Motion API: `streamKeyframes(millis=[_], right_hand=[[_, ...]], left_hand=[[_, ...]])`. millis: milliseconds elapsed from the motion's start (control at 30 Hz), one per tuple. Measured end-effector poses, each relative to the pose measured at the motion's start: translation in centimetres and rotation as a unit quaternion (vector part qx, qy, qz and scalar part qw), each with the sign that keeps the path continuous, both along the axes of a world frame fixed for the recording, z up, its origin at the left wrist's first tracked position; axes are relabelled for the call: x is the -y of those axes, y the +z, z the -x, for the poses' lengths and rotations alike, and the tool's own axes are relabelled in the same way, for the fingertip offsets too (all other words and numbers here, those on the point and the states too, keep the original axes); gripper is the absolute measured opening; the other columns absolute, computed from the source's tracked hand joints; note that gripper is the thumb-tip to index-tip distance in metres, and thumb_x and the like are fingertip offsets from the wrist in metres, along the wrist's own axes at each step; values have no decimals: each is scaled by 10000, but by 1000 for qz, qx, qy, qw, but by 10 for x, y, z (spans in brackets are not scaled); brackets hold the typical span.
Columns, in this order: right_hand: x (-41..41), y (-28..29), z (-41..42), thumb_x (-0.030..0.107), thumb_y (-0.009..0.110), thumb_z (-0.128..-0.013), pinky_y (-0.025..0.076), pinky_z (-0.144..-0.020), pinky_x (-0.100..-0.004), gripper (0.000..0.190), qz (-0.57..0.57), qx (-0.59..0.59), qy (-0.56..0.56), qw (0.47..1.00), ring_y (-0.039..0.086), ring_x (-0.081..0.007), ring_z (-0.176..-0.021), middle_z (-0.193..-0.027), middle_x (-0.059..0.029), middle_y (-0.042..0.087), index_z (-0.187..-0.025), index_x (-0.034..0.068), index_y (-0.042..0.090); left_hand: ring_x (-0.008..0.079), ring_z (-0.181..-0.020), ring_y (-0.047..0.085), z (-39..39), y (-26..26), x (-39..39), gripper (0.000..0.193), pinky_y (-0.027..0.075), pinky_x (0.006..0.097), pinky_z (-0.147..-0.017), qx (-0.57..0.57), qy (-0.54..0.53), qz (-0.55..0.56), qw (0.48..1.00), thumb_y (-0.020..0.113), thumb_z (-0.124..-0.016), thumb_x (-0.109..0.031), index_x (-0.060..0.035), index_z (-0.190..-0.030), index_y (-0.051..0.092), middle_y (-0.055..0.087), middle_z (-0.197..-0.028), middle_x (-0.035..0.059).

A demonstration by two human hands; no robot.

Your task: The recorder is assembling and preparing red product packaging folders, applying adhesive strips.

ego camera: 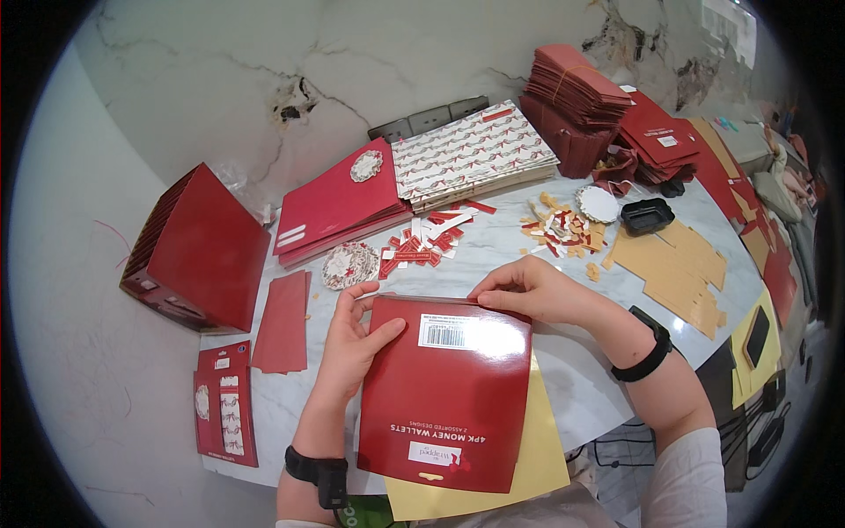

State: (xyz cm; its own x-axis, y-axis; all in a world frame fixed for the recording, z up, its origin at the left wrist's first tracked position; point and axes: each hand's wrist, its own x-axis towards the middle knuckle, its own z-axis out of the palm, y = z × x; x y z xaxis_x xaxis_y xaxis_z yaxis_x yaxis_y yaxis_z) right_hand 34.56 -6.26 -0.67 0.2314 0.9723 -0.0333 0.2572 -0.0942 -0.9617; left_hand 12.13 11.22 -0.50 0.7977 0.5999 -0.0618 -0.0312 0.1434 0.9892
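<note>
A red printed cardboard wallet pack [449, 389] lies before me with its printing upside down and a barcode sticker near the far edge. My left hand [353, 343] grips its left side, thumb on top of the face and fingers behind. At the far right corner, my right hand [521, 294] pinches the far edge between thumb and fingers. A yellow paper sheet [542, 449] shows from under the pack. Left of my left hand lie plain red envelopes [282, 323]. Whatever is inside the pack is hidden.
Stacked red and patterned card wallets [343, 204] stand at the back, with round tags [350, 265] and red label strips [422, 247] in front. A red box of packs [204, 251] stands left; a finished-looking pack [224, 406] lies nearer. Tan cards [673, 270] and a black tray [647, 216] lie right.
</note>
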Motion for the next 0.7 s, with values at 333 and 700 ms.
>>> streamKeyframes(millis=[333,700], right_hand=[[-2,1,-1,211,643,-970,513,-702,-229,266,13,-96,-32,995,631,-67,-812,-926,-51,725,-1075,-24,713],[1,3,2,184,623,-981,508,-755,-224,265,49,-158,28,986,621,-61,-887,-1015,-47,703,-1166,-1,664]], left_hand=[[303,-1133,587,0,-4,6,393,534,370,-887,-136,50,-463,874,775,-840,-148,-72,-1187,606,477,-1304,163],[310,-1181,525,-1,4,12,320,462,384,-961,-107,68,-514,849,733,-860,-174,-68,-1135,607,481,-1306,154]])
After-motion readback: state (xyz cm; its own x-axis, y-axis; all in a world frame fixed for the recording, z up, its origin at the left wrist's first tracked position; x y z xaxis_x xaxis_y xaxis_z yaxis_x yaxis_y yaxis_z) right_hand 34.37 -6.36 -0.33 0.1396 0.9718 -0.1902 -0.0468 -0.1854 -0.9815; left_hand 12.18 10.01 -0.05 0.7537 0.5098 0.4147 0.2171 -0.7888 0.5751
